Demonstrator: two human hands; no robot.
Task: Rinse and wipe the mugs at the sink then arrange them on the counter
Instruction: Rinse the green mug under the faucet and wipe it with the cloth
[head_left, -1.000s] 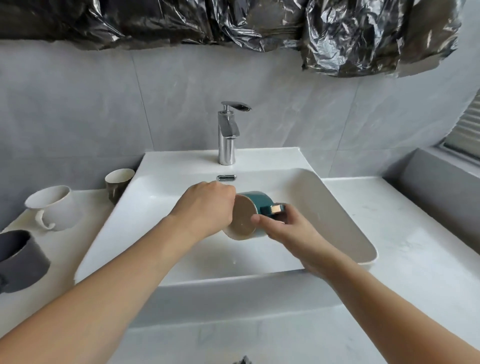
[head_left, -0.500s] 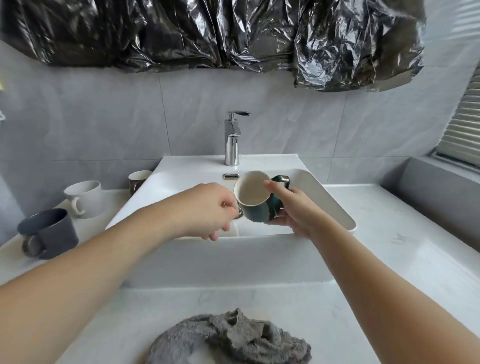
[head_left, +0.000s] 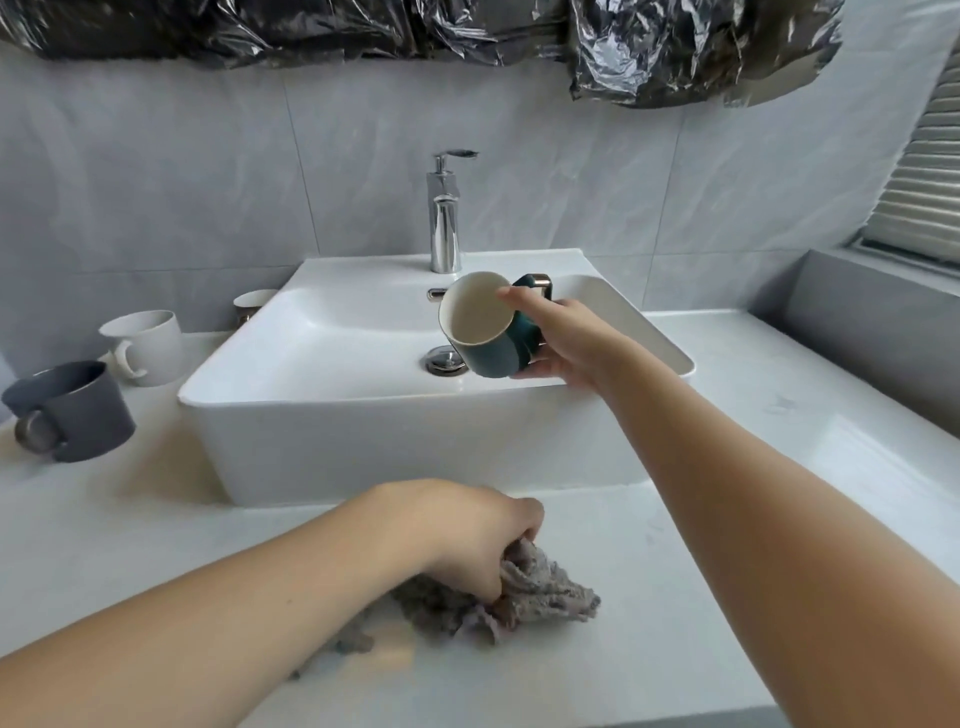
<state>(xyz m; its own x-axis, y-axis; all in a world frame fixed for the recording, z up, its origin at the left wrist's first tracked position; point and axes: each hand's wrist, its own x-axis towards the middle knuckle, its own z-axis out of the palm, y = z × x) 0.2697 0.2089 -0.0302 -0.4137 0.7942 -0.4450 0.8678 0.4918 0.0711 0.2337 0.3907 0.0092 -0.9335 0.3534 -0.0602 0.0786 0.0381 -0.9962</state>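
My right hand (head_left: 566, 343) holds a dark green mug (head_left: 483, 332) over the white sink (head_left: 363, 415), tilted so its cream inside faces me, thumb on the rim. On the counter in front of the sink my left hand (head_left: 467, 535) grips a crumpled grey cloth (head_left: 540, 592). On the counter left of the sink stand a grey mug (head_left: 78, 415), a white mug (head_left: 148, 345) and a brown mug (head_left: 252, 304), the last partly hidden behind the sink's corner.
A chrome tap (head_left: 445, 223) rises at the back of the sink, and the drain plug (head_left: 445, 359) lies in the basin. The white counter (head_left: 779, 441) runs right toward a grey ledge. Black plastic sheeting (head_left: 467, 31) hangs on the wall above.
My left hand left the green mug, dropped to the counter in front of the sink and took hold of the grey cloth. My right hand lifted the mug and tilted it toward me.
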